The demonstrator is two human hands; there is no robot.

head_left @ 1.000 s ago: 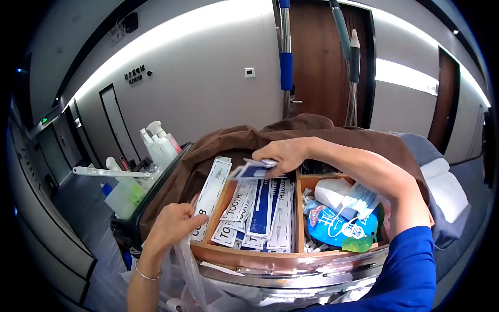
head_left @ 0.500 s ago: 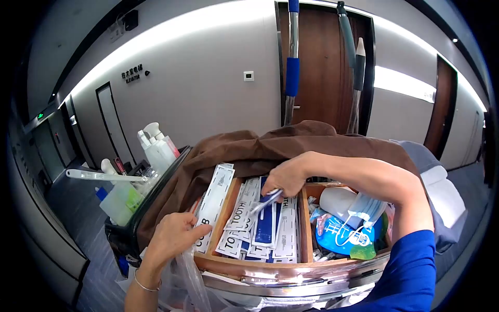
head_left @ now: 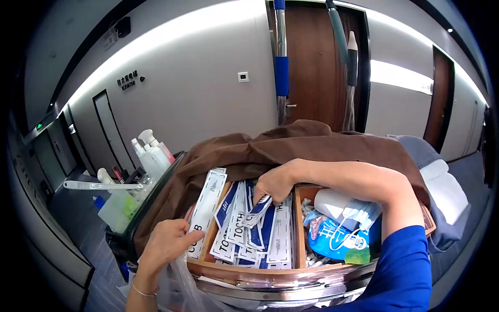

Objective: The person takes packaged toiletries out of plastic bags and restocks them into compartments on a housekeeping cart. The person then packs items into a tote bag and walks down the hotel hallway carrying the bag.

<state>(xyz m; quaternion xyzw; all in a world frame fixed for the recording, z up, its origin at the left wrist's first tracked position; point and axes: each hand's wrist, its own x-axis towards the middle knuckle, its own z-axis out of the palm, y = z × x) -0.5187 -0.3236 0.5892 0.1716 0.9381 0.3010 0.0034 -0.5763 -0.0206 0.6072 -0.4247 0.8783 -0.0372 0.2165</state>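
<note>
My right hand (head_left: 277, 183) is over the middle wooden compartment, its fingers closed on a blue and white packet (head_left: 258, 210). Beneath it lie several white toothbrush packets (head_left: 222, 240) and blue ones, heaped at angles. My left hand (head_left: 170, 241) is at the cart's left front, thumb and fingers close together near the lower end of a long white comb packet (head_left: 209, 205). A clear plastic bag (head_left: 183, 278) hangs just below that hand, its top edge at the fingers; what they grip is too hidden to name.
The right compartment holds a blue pouch (head_left: 332, 236), a white roll (head_left: 329, 203) and a face mask (head_left: 361, 214). Brown cloth (head_left: 332, 145) drapes behind the tray. Bottles (head_left: 152, 158) and a white-handled brush (head_left: 99, 185) stand left. Two poles rise before a brown door (head_left: 312, 62).
My right hand has moved lower over the middle compartment with the packet. A blue packet now shows at that compartment's left side. My left hand stays near the comb packet.
</note>
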